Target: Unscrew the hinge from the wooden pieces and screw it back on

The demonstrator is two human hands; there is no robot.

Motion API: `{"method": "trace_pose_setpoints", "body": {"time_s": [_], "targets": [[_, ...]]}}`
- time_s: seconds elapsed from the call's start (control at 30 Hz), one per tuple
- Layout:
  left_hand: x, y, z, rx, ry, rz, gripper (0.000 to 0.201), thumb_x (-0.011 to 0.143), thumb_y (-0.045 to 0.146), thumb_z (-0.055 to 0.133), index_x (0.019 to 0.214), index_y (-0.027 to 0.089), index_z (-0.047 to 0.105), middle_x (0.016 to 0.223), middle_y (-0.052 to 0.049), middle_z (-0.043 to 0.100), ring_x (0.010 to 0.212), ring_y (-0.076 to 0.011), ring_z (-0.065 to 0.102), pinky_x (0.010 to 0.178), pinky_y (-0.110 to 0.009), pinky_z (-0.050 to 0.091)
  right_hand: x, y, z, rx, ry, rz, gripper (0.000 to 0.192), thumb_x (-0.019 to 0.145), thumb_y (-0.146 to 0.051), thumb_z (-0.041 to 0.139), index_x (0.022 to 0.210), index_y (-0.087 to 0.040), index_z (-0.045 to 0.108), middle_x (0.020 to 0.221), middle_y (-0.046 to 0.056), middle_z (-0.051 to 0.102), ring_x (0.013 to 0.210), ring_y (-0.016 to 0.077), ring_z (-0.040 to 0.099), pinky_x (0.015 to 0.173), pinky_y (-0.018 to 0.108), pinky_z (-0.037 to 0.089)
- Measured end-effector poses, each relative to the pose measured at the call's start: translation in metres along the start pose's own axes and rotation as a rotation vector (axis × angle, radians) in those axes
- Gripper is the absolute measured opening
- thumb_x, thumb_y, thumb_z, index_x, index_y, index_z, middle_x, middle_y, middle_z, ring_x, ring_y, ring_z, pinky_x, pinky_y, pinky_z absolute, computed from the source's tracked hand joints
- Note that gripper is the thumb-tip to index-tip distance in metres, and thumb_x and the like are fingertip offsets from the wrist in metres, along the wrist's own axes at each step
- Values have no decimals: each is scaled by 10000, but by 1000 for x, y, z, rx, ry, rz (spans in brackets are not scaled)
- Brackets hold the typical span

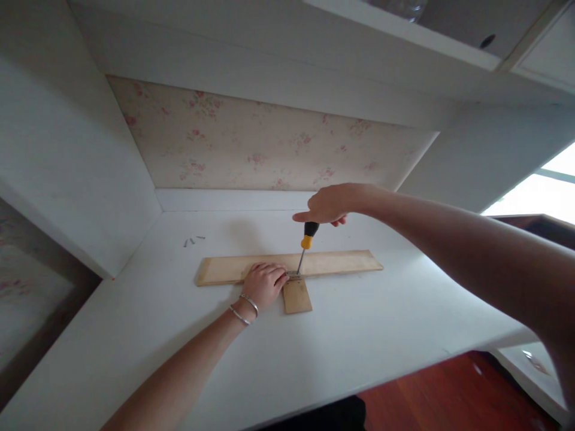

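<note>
Both bare forearms stretch out from the near edge of the white desk top (pixel 359 335), and they meet over a small piece of joinery set well back toward the wall. The left hand (pixel 265 284), two thin silver bangles (pixel 245 306) on its wrist, lies palm down with its fingers curled over the long pale wooden strip (pixel 335 263), pressing it flat so that it cannot slide while it is worked on. Butted against that strip's near edge, at a right angle, is a short square-ended wooden block (pixel 297 296), and a small metal bracket or hinge (pixel 293 275) seems to bridge the seam; it is too small to tell which.

The right hand (pixel 330 205) is clenched around the top of a screwdriver with a black and yellow handle (pixel 308 234), gripping from above. The steel shaft slants down slightly to the left, and its tip sits on the metal piece just beside the left fingertips. Holding the tool nearly upright puts the arm's weight along the shaft, which looks like the reason for so high a grip.

A few small grey screws (pixel 193 240) lie loose on the desk to the left, near but apart from the wood. Behind everything runs a panel of faded floral wallpaper (pixel 251 143), under a white overhead shelf (pixel 287 78).
</note>
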State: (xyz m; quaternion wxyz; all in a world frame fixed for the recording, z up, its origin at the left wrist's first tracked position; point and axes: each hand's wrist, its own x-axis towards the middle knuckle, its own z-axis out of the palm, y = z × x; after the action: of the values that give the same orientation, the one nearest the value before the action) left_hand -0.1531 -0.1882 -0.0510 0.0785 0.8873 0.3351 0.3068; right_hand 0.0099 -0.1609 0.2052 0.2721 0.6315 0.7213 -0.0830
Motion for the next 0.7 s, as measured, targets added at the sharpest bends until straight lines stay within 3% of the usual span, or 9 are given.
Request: {"method": "trace_pose_setpoints", "body": {"time_s": [0.1, 0.17, 0.23, 0.3, 0.4, 0.47, 0.57, 0.63, 0.7], "targets": [[0, 0, -1, -9, -6, -5, 166, 889, 298, 502, 932, 227, 647, 1031, -7, 675, 937, -175, 595, 878, -346, 407, 0, 2, 2, -42, 25, -57, 547, 817, -614, 375, 785, -145, 653, 641, 85, 629, 555, 181, 565, 562, 321, 366], [-1, 0, -1, -14, -11, -11, 150, 880, 295, 517, 923, 230, 645, 1026, -3, 675, 935, -175, 593, 878, -346, 405, -1, 5, 4, -26, 45, -184, 408, 779, -534, 505, 934, -182, 640, 757, 62, 659, 628, 174, 579, 569, 291, 358], [0, 1, -1, -19, -12, -19, 140, 874, 294, 527, 911, 230, 645, 1018, -3, 675, 930, -176, 592, 877, -345, 403, -4, 8, 5, -41, 117, -272, 446, 711, -495, 608, 1065, -225, 593, 877, 49, 666, 725, 181, 588, 588, 274, 355], [0, 1, -2, -23, -11, -26, 134, 868, 295, 535, 902, 227, 646, 1009, -9, 676, 927, -178, 590, 875, -344, 403, -5, 9, 6, -48, 148, -229, 504, 706, -560, 588, 1076, -218, 589, 878, 59, 665, 735, 191, 591, 600, 281, 357], [0, 2, -2, -27, -6, -31, 123, 855, 295, 555, 906, 229, 646, 1003, -13, 675, 926, -180, 587, 874, -346, 401, -4, 9, 9, -42, 64, -37, 589, 789, -663, 374, 870, -149, 652, 695, 88, 647, 599, 189, 578, 591, 316, 361], [0, 2, -2, -29, -6, -32, 112, 850, 292, 564, 899, 229, 643, 1000, -8, 674, 920, -177, 586, 869, -344, 400, -5, 10, 10, -41, 30, -22, 597, 833, -623, 311, 776, -137, 653, 639, 91, 632, 552, 179, 562, 577, 320, 358], [0, 2, -1, -29, -10, -30, 102, 849, 287, 563, 885, 228, 639, 997, 1, 674, 916, -173, 585, 867, -342, 399, -7, 13, 11, -25, 102, -206, 384, 792, -505, 493, 951, -184, 633, 772, 64, 666, 642, 172, 582, 569, 285, 353], [0, 2, -1, -27, -9, -31, 102, 848, 285, 563, 882, 227, 640, 998, -1, 673, 917, -175, 585, 866, -343, 398, -10, 13, 12, -19, 168, -286, 438, 719, -472, 602, 1085, -233, 579, 879, 44, 670, 721, 176, 591, 581, 269, 354], [1, 2, -1, -24, -7, -35, 102, 845, 283, 566, 890, 227, 640, 994, -6, 673, 917, -176, 585, 866, -344, 398, -11, 11, 12, -6, 172, -215, 512, 714, -541, 586, 1119, -227, 563, 864, 52, 669, 703, 183, 594, 588, 281, 360]]}}
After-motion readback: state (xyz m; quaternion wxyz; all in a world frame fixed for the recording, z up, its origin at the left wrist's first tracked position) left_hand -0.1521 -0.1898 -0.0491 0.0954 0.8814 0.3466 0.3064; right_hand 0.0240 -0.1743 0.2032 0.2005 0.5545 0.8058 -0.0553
